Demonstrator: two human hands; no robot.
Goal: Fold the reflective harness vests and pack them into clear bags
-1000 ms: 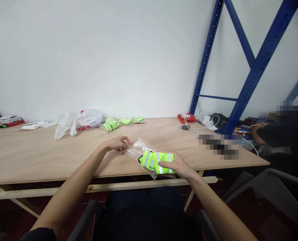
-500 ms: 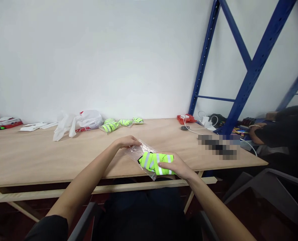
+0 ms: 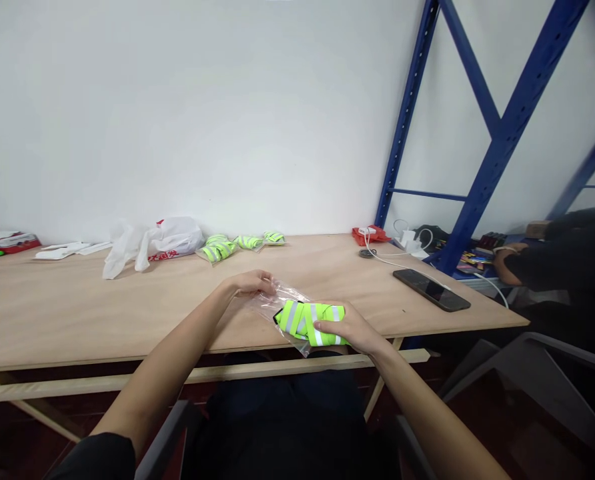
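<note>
Over the table's front edge, my right hand (image 3: pixel 353 328) grips a folded reflective vest (image 3: pixel 302 321), bright yellow-green with silver stripes; the thumb lies on top and the fingers are hidden beneath. The vest's left end overlaps a clear plastic bag (image 3: pixel 290 293); I cannot tell how far it sits inside. My left hand (image 3: pixel 255 283) pinches the bag's far left corner. Behind, near the wall, lie several similar yellow-green bundles (image 3: pixel 218 249) in clear bags.
A white plastic bag with red print (image 3: pixel 177 237) lies at the back left, beside white papers (image 3: pixel 62 251). To the right are a phone (image 3: pixel 431 290), a white cable (image 3: pixel 377 257) and a red item (image 3: pixel 371 235). A blue rack (image 3: pixel 492 147) stands beyond, near another person's arm (image 3: pixel 510 267).
The view has shifted slightly. Both hands keep their hold on the bag and the vest, with almost no movement.
</note>
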